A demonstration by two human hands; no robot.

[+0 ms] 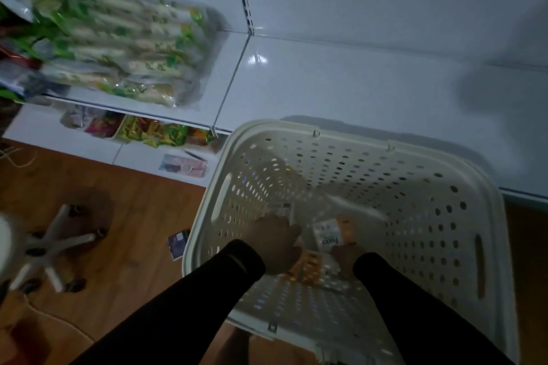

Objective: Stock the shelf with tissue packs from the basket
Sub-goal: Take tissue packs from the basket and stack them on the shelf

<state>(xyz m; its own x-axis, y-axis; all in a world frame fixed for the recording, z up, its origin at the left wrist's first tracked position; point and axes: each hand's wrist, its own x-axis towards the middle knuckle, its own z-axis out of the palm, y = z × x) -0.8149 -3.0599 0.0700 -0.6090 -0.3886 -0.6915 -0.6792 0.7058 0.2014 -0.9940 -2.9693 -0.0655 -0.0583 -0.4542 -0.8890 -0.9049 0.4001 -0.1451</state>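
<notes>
Both hands reach deep into the cream perforated basket, which stands on the wooden floor against the white shelf. The left hand lies knuckles-up over the tissue packs on the basket bottom, and whether its grip is clenched cannot be told; the right hand touches a white pack with green lettering, its grip also hidden. To the left, the shelf carries a bundle of green-and-white packs, while the section behind the basket lies bare.

dim, blurry; glare on white shelf.
</notes>
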